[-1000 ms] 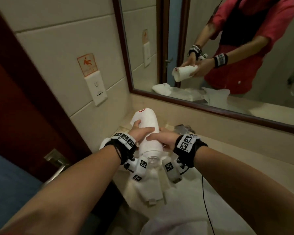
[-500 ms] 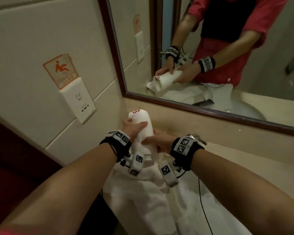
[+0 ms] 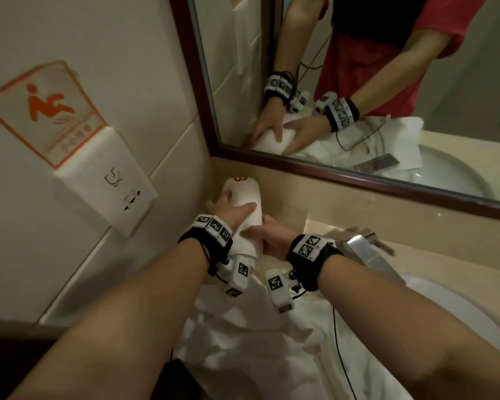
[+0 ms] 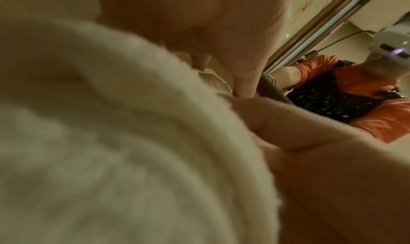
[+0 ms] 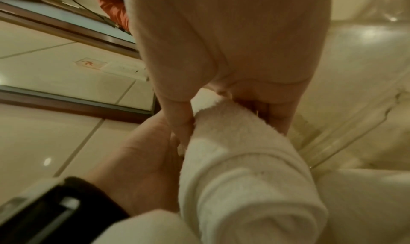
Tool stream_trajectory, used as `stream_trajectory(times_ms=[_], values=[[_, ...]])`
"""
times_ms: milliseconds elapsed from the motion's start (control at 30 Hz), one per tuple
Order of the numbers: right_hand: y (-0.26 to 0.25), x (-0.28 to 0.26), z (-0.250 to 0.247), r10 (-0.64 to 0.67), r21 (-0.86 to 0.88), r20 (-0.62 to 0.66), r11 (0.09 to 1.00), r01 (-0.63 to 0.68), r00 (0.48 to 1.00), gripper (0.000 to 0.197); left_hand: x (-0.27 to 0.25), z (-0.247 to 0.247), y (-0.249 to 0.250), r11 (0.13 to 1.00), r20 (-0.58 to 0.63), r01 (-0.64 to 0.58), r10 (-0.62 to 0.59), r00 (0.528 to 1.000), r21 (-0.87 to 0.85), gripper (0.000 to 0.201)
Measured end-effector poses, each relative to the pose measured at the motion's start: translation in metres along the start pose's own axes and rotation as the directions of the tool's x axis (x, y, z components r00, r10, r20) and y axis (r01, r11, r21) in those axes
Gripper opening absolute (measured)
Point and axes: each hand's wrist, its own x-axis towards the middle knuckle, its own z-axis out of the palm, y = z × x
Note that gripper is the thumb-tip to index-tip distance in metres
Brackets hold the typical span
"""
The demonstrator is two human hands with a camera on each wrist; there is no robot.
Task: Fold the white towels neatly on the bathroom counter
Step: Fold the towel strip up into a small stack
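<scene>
A rolled white towel [image 3: 246,194] with a small red mark on its far end lies low in the back left corner of the beige counter [image 3: 315,209], between the wall and the mirror. My left hand [image 3: 234,207] grips the roll from the left, thumb across its top. From the right, my right hand [image 3: 267,235] wraps around the roll's near part. In the right wrist view the roll [image 5: 244,168] runs toward the camera, with my right hand's fingers [image 5: 179,111] curled over it. Blurred, the roll [image 4: 111,142] fills the left wrist view.
Loose white towels [image 3: 257,342] lie crumpled on the counter under my forearms. A metal faucet [image 3: 367,252] and the white sink basin [image 3: 459,313] are to the right. A wall socket [image 3: 110,186] and warning sign [image 3: 44,111] are left; the framed mirror [image 3: 358,82] stands behind.
Both hands have carried the rolled towel forward and down from mid-air into the corner by the wall and mirror. Both kept their grip on it.
</scene>
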Motion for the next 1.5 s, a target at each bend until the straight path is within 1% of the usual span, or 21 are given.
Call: stream_trajectory(times_ms=[67, 133, 167, 267, 300, 400, 500, 600, 667, 733, 800, 900, 933, 1000, 1067, 1133, 1167, 1233, 1333, 1367, 1500], values=[[0.000, 0.007, 0.002, -0.007, -0.008, -0.031, 1.000, 0.007, 1.000, 0.047, 0.008, -0.001, -0.002, 0.995, 0.000, 0.022, -0.022, 1.000, 0.095, 0.092], [0.000, 0.013, 0.006, -0.013, -0.012, -0.065, 1.000, 0.012, 0.998, 0.053, 0.015, 0.000, -0.002, 0.994, 0.019, 0.023, -0.025, 1.000, 0.104, 0.093], [0.001, 0.018, 0.007, -0.013, -0.010, -0.088, 1.000, 0.013, 0.996, 0.060, 0.018, 0.001, -0.001, 0.995, 0.029, 0.015, -0.018, 0.999, 0.096, 0.095], [0.006, 0.036, 0.010, 0.000, 0.004, -0.150, 1.000, 0.001, 0.989, 0.097, 0.025, 0.000, -0.001, 0.996, 0.041, -0.003, 0.000, 0.999, 0.084, 0.090], [0.009, 0.042, 0.011, 0.004, 0.000, -0.160, 1.000, -0.004, 0.987, 0.102, 0.028, -0.001, -0.002, 0.996, 0.040, -0.002, -0.001, 0.999, 0.092, 0.087], [0.011, 0.050, 0.020, 0.010, -0.027, -0.179, 1.000, -0.015, 0.984, 0.094, 0.033, -0.004, -0.008, 0.996, 0.043, -0.009, 0.005, 0.999, 0.093, 0.082], [0.012, 0.059, 0.029, -0.030, -0.079, -0.136, 0.997, 0.019, 0.990, 0.086, 0.040, -0.008, -0.016, 0.993, 0.056, -0.023, 0.017, 0.998, 0.112, 0.085], [0.009, 0.060, 0.038, -0.032, -0.086, -0.107, 0.996, 0.023, 0.994, 0.063, 0.044, -0.015, -0.021, 0.974, 0.023, -0.071, 0.068, 0.997, 0.216, 0.087], [0.008, 0.062, 0.043, -0.020, -0.028, -0.059, 0.999, 0.018, 0.998, 0.046, 0.044, -0.019, -0.023, 0.946, -0.005, -0.095, 0.102, 0.995, 0.309, 0.079], [0.011, 0.066, 0.047, -0.001, 0.036, -0.050, 0.999, 0.003, 0.999, 0.043, 0.046, -0.017, -0.026, 0.920, -0.017, -0.114, 0.130, 0.991, 0.374, 0.071], [0.012, 0.067, 0.045, 0.014, 0.077, -0.032, 0.997, -0.011, 0.999, 0.045, 0.047, -0.014, -0.029, 0.902, -0.038, -0.119, 0.148, 0.988, 0.414, 0.073], [0.007, 0.058, 0.033, 0.054, 0.006, -0.002, 0.999, -0.054, 0.999, 0.043, 0.043, -0.009, -0.031, 0.872, -0.067, -0.076, 0.124, 0.990, 0.483, 0.078], [0.004, 0.055, 0.028, 0.062, -0.057, -0.015, 0.996, -0.063, 0.998, 0.042, 0.042, -0.008, -0.033, 0.871, -0.076, -0.080, 0.134, 0.988, 0.485, 0.078], [-0.005, 0.055, 0.016, 0.034, -0.127, -0.145, 0.990, -0.053, 0.989, 0.033, 0.042, -0.006, -0.036, 0.856, -0.082, -0.113, 0.178, 0.981, 0.504, 0.077], [-0.015, 0.060, 0.007, 0.018, -0.060, -0.238, 0.998, -0.033, 0.971, 0.030, 0.040, -0.005, -0.039, 0.821, -0.073, -0.138, 0.213, 0.974, 0.554, 0.078], [-0.025, 0.065, 0.004, 0.034, 0.048, -0.219, 0.999, -0.024, 0.975, 0.027, 0.038, -0.003, -0.041, 0.803, -0.061, -0.131, 0.203, 0.977, 0.582, 0.078], [-0.028, 0.068, 0.005, 0.043, 0.077, -0.194, 0.997, -0.028, 0.980, 0.028, 0.036, -0.001, -0.041, 0.797, -0.056, -0.124, 0.195, 0.979, 0.591, 0.078], [-0.029, 0.071, 0.011, 0.033, 0.068, -0.168, 0.997, -0.022, 0.985, 0.038, 0.032, 0.000, -0.042, 0.795, -0.057, -0.126, 0.198, 0.978, 0.594, 0.077], [-0.025, 0.081, 0.020, -0.108, -0.078, -0.175, 0.992, 0.096, 0.979, 0.070, 0.032, -0.001, -0.048, 0.832, -0.120, -0.105, 0.201, 0.972, 0.545, 0.074], [-0.024, 0.084, 0.023, -0.139, -0.090, -0.168, 0.988, 0.125, 0.976, 0.075, 0.033, -0.002, -0.050, 0.834, -0.124, -0.107, 0.205, 0.971, 0.542, 0.073], [-0.017, 0.091, 0.018, -0.114, -0.006, -0.221, 0.993, 0.115, 0.969, 0.074, 0.039, -0.003, -0.046, 0.777, -0.025, -0.146, 0.203, 0.979, 0.612, 0.072]])
